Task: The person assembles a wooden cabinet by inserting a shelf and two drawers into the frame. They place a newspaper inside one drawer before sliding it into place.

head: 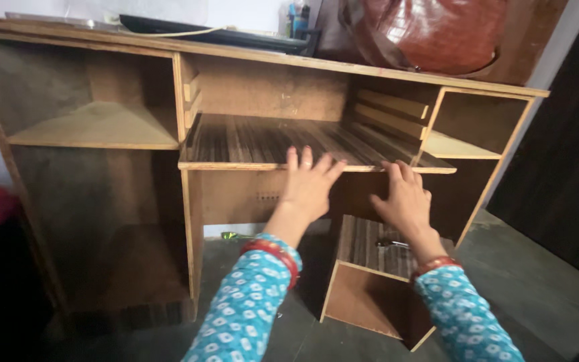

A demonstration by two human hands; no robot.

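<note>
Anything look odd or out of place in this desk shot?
Yes. A small wooden stand under the desk sits tilted on the floor, with a metal tool on top. Both hands, left and right, press the sliding tray's front edge.

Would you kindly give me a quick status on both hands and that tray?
Left hand, right hand open, flat on front edge of striped wooden pull-out tray. Nothing on tray.

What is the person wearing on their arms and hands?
Both arms are in long sleeves of turquoise-blue cloth printed with small white flower-like shapes. The left sleeve ends at red bangles on the wrist; the right sleeve likewise ends at a red bangle. The left hand and right hand are bare, with no gloves.
</note>
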